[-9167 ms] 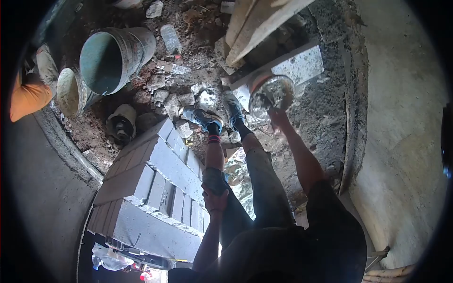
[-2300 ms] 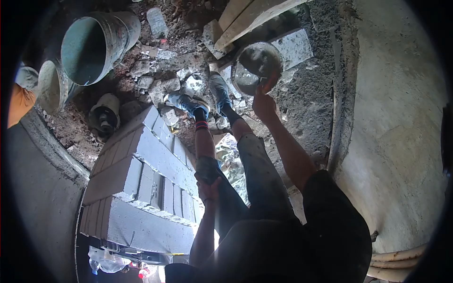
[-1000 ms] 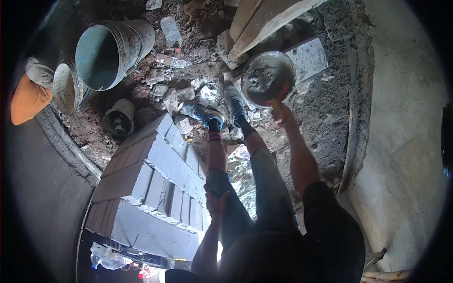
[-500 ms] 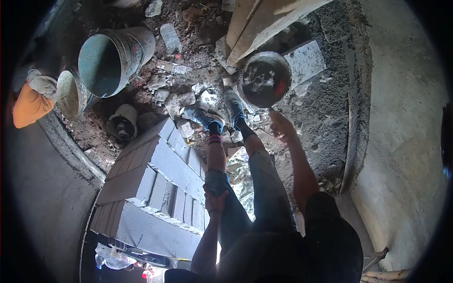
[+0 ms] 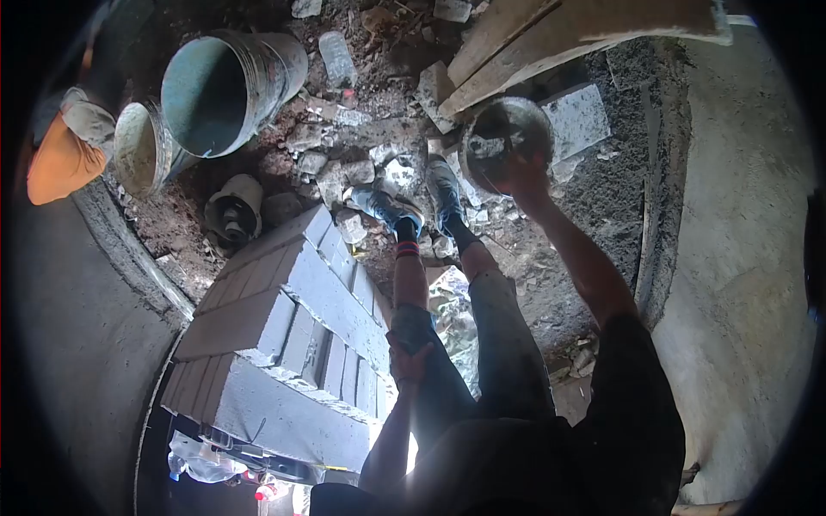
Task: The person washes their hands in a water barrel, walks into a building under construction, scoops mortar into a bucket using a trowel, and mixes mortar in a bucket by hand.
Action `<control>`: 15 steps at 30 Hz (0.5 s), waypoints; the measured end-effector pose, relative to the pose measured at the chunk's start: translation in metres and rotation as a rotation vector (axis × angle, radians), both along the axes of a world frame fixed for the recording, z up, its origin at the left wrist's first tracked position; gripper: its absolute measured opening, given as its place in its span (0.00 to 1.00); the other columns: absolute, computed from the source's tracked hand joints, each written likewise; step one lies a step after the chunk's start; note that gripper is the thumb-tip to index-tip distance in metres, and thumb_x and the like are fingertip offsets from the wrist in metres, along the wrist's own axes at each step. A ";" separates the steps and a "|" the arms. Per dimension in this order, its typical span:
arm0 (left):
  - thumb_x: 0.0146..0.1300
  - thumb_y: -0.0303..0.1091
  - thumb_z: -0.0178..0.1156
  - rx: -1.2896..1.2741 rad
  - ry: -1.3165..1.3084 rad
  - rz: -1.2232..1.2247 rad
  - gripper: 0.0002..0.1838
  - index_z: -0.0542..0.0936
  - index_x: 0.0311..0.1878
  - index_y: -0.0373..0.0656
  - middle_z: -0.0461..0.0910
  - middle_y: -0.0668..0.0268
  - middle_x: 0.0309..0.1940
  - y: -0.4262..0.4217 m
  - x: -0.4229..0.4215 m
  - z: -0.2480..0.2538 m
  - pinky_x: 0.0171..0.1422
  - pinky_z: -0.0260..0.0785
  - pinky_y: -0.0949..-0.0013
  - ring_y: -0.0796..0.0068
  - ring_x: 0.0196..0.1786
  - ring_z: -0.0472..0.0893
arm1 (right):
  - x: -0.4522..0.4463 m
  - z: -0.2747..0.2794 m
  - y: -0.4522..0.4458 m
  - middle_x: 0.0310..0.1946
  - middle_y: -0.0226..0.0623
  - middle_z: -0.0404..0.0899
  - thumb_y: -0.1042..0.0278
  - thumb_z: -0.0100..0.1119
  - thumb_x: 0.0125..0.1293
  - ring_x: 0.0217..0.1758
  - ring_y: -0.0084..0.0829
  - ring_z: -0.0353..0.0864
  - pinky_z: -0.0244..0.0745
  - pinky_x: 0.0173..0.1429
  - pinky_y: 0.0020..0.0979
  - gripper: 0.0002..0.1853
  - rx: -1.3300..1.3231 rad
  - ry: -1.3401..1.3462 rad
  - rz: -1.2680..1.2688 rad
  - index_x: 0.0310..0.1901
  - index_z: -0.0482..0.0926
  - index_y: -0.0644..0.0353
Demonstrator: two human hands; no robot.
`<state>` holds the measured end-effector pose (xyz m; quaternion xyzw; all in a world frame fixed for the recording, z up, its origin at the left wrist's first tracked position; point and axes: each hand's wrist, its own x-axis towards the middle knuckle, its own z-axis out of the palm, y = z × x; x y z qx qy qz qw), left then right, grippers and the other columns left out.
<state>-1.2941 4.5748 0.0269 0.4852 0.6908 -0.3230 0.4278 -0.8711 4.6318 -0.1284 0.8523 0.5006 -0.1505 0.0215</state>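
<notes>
My right hand (image 5: pixel 525 176) reaches over the near rim of a round bucket (image 5: pixel 483 168) holding dark, wet-looking material with pale patches. Its fingers are dark and blurred against the contents, so I cannot make out whether they grip anything. The bucket stands on the rubble floor, beside a pale block (image 5: pixel 578 120) and just beyond my shoes (image 5: pixel 446 193). Lower in view, my left hand (image 5: pixel 409 361) is closed around my left knee (image 5: pixel 413 325), on the dark trouser leg.
A stack of grey blocks (image 5: pixel 331 292) rises to my left. Farther left are a large bucket (image 5: pixel 258 86), a smaller bucket (image 5: pixel 157 150) and an orange bag-like thing (image 5: pixel 64 168). Wooden boards (image 5: pixel 576 34) lean beyond the round bucket. A wall (image 5: pixel 731 241) borders the right side.
My right hand has moved forward from beside the round bucket to over its rim. My left hand stays at the knee. The whole view has shifted slightly.
</notes>
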 end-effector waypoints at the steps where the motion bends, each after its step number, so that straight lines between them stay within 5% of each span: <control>1: 0.39 0.59 0.70 0.041 -0.035 0.005 0.62 0.43 0.72 0.45 0.64 0.40 0.60 -0.005 -0.003 -0.001 0.61 0.65 0.53 0.42 0.59 0.69 | 0.005 -0.024 0.002 0.31 0.45 0.80 0.66 0.48 0.62 0.35 0.51 0.81 0.78 0.38 0.47 0.14 -0.169 0.014 -0.042 0.50 0.70 0.50; 3: 0.39 0.59 0.70 0.014 -0.024 0.023 0.62 0.43 0.72 0.45 0.64 0.40 0.61 -0.007 0.001 -0.001 0.61 0.64 0.53 0.42 0.60 0.69 | 0.018 -0.061 0.002 0.30 0.45 0.80 0.65 0.47 0.63 0.35 0.52 0.81 0.78 0.39 0.47 0.11 -0.338 0.024 -0.077 0.46 0.72 0.51; 6: 0.39 0.59 0.70 -0.054 0.018 0.062 0.62 0.43 0.72 0.45 0.64 0.40 0.61 0.003 0.006 0.010 0.62 0.64 0.53 0.42 0.60 0.69 | 0.015 -0.044 0.002 0.52 0.49 0.76 0.40 0.33 0.67 0.46 0.49 0.80 0.71 0.56 0.46 0.29 -0.308 0.330 -0.697 0.46 0.81 0.51; 7: 0.39 0.59 0.70 -0.102 0.028 0.090 0.63 0.42 0.72 0.46 0.64 0.40 0.61 0.007 0.011 0.008 0.62 0.63 0.53 0.42 0.60 0.69 | 0.015 -0.050 -0.001 0.52 0.49 0.76 0.40 0.33 0.67 0.46 0.49 0.80 0.71 0.56 0.46 0.29 -0.298 0.325 -0.689 0.46 0.81 0.51; 11: 0.40 0.59 0.70 -0.065 0.033 0.082 0.63 0.40 0.72 0.46 0.64 0.38 0.60 0.005 0.010 0.008 0.62 0.64 0.53 0.41 0.59 0.69 | 0.003 -0.037 -0.024 0.28 0.58 0.77 0.44 0.42 0.67 0.30 0.57 0.79 0.70 0.26 0.60 0.25 0.043 0.044 -0.387 0.38 0.81 0.58; 14: 0.41 0.58 0.70 -0.056 0.022 0.090 0.63 0.40 0.72 0.45 0.64 0.37 0.60 0.005 0.008 0.008 0.62 0.64 0.53 0.41 0.59 0.69 | 0.015 -0.050 -0.055 0.18 0.48 0.74 0.58 0.50 0.65 0.16 0.45 0.74 0.61 0.10 0.51 0.16 -0.251 -0.612 0.409 0.43 0.77 0.63; 15: 0.41 0.58 0.70 -0.059 0.024 0.098 0.63 0.40 0.72 0.45 0.64 0.37 0.60 0.004 0.008 0.008 0.62 0.64 0.53 0.41 0.59 0.69 | 0.014 -0.050 -0.058 0.18 0.48 0.74 0.58 0.50 0.65 0.16 0.45 0.74 0.61 0.10 0.51 0.16 -0.252 -0.610 0.417 0.43 0.77 0.63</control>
